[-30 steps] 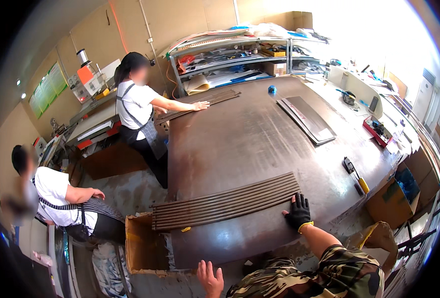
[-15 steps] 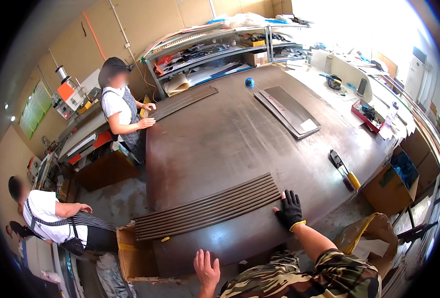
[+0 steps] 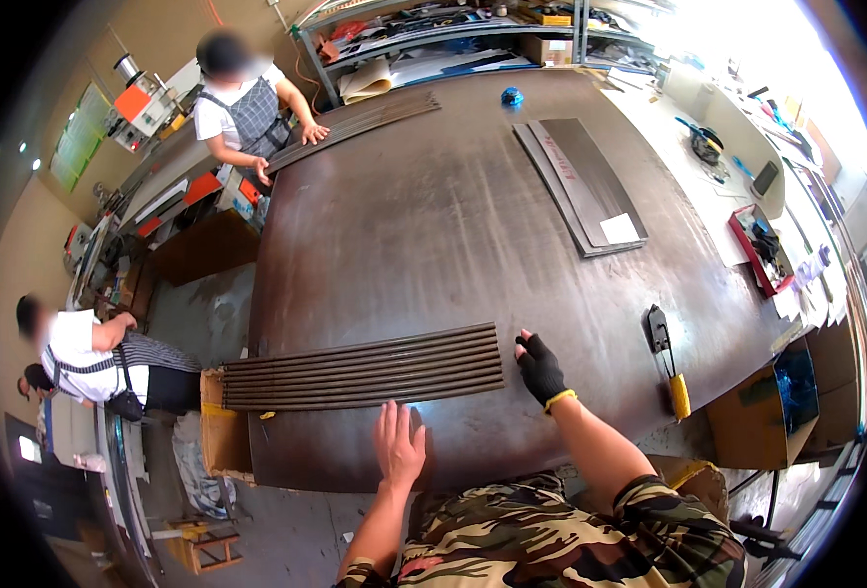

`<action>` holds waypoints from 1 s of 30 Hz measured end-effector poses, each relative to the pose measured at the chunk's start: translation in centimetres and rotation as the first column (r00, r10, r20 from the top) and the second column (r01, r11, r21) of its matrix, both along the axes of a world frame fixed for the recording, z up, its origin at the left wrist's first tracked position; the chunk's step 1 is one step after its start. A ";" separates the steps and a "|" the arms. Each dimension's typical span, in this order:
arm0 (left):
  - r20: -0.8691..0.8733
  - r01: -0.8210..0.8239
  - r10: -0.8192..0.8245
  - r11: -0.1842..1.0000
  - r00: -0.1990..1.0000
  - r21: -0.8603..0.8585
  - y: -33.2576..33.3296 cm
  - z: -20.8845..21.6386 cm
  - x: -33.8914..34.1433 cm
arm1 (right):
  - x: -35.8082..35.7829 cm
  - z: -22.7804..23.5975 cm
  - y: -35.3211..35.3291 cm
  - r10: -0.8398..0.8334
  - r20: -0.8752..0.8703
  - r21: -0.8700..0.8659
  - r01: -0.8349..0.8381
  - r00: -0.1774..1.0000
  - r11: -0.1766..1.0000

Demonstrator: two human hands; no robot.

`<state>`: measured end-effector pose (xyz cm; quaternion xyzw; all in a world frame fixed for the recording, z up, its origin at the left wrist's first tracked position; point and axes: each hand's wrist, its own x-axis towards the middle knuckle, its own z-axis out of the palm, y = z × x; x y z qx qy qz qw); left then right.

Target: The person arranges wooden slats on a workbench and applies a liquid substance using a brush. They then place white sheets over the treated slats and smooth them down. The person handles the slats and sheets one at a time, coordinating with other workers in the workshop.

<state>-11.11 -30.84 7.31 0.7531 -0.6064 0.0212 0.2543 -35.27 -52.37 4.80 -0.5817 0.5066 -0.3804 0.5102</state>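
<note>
Several long dark brown strips [image 3: 365, 372], ribbed like slim tubes, lie side by side on the near part of a large brown table [image 3: 385, 255]. My bare left hand [image 3: 399, 446] is open at their near edge, fingers stretched toward the strips; whether the fingertips touch the nearest one is hard to tell. Just off the right ends of the strips is my right hand [image 3: 541, 372], in a black glove with bare fingertips and a yellow cuff. Its fingers are slightly bent, with nothing seen between them.
Pliers-like cutters [image 3: 664, 343] with a yellow grip lie right. Beyond are flat grey panels [image 3: 580, 186] and a blue roll [image 3: 512, 96]. A co-worker [image 3: 242, 113] handles strips [image 3: 365, 127] at the far left. Another person [image 3: 96, 353] stands left, near an open cardboard box [image 3: 226, 441].
The strips now lie straighter across my front, their right ends further left. My left hand has come up to their near edge; my right hand has shifted left. The far co-worker leans over their strips.
</note>
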 end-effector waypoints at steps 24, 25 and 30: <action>0.033 -0.028 0.028 1.000 0.999 0.004 -4.8 -1.3 2.7 | 2.8 -3.9 -10.2 0.074 0.044 0.236 -0.083 0.996 0.968; 0.025 -0.008 0.008 1.000 1.000 0.000 -5.3 -1.0 2.6 | 2.2 -5.3 -10.8 0.082 -0.048 0.135 -0.075 0.995 0.988; -0.001 -0.055 0.055 0.998 0.998 0.016 -4.1 -1.4 3.4 | 4.5 -2.6 -9.2 -0.074 0.168 0.343 0.012 0.983 0.939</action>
